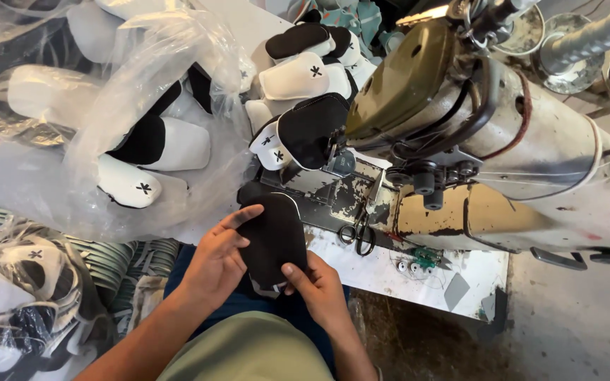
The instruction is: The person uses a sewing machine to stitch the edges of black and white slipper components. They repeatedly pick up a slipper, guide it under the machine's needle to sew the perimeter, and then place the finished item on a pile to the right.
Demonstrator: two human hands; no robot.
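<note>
The black shoe piece (274,238) sits between both hands, just above the person's lap, in front of the sewing machine (488,134). It looks light, soft and floppy, probably padded fabric, so it is best pinched at the edges. The left hand (219,257) grips its left edge with fingers laid across the top; the right hand (317,286) pinches its lower right corner. 1 pair of scissors (361,229) lies on the tabletop (390,279). At least 6 black-and-white pieces fill the clear plastic bag (107,106); more are hidden.
</note>
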